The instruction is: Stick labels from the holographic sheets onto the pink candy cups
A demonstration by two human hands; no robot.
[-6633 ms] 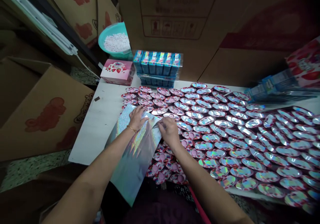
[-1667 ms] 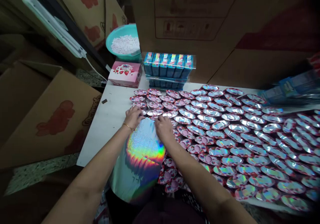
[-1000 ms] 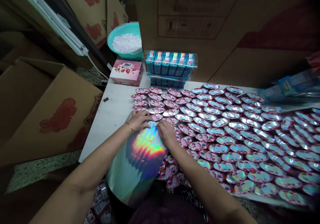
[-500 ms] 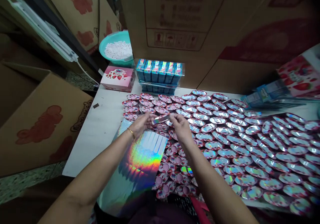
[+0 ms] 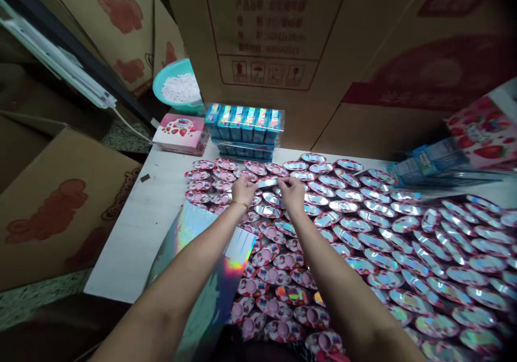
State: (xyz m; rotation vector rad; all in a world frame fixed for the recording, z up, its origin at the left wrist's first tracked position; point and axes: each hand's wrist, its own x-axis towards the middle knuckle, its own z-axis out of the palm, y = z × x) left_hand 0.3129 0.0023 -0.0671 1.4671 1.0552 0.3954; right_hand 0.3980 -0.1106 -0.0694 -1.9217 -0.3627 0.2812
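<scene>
A small shiny holographic sticker (image 5: 267,182) stretches between my two hands, over one of the oval red-and-pink packs. My left hand (image 5: 244,190) has its fingers pinched at the sticker's left end. At its right end, the thumb and forefinger of my right hand (image 5: 291,190) are pinched as well. Whether the sticker touches the pack beneath, I cannot tell. Below my left hand lies a holographic sheet (image 5: 189,276) with several pale strips on it, partly covered by my forearm. Nearby packs show round pink centres (image 5: 266,255), while many to the right have shiny tops (image 5: 343,206).
Behind the packs stand clear-wrapped blue boxes (image 5: 242,127) and a pink strawberry box (image 5: 181,133). A teal basin (image 5: 177,103) holds small white pieces. Large cartons (image 5: 274,103) rise at the back, and an open carton (image 5: 68,206) stands left of the white table (image 5: 121,243).
My left hand has moved to the sticker's left end and pinches there. The sticker has gone from a tilted hold in my right hand to lying level over a pack farther back.
</scene>
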